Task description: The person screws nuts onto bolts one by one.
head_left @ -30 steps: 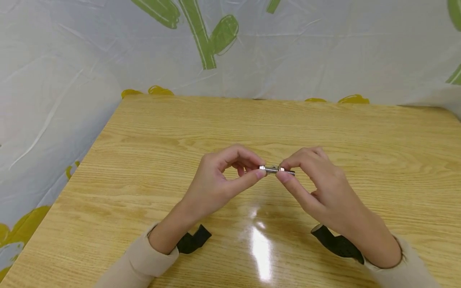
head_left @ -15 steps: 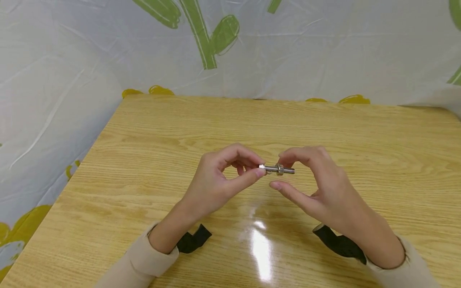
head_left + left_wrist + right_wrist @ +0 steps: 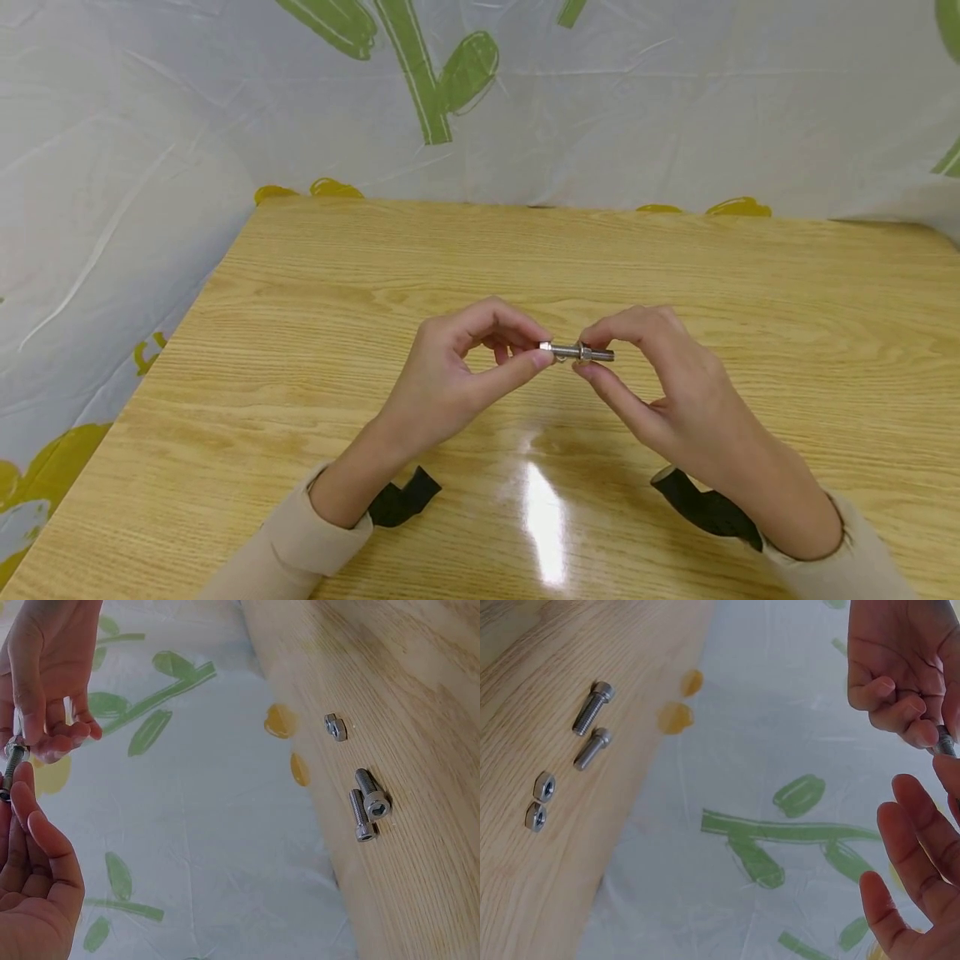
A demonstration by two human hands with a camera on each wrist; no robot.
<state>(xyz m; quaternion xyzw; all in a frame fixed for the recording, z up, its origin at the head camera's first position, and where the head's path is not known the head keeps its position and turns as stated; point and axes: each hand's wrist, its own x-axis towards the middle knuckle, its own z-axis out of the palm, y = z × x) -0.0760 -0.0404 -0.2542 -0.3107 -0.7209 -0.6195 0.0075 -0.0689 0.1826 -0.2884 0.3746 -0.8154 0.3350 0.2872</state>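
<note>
My left hand (image 3: 453, 375) pinches the head of a silver bolt (image 3: 565, 351) between thumb and forefinger. The bolt lies nearly level, its threaded end pointing right. A hex nut (image 3: 586, 353) sits partway along the thread. My right hand (image 3: 678, 383) has its thumb and forefinger on either side of that nut, and the bolt's tip sticks out beyond it. In the left wrist view the nut (image 3: 16, 744) shows at the right hand's fingertips, above the left hand (image 3: 45, 877).
Two socket-head bolts lie side by side on the wooden table (image 3: 300, 275), the thicker bolt (image 3: 592, 707) and the thinner bolt (image 3: 592, 748). Close by are two loose nuts, one nut (image 3: 544, 787) beside the other. A printed sheet (image 3: 600, 108) hangs behind the table.
My right thumb and forefinger parted from the nut half a second ago, then came back together on it. The left hand keeps the bolt in the same place.
</note>
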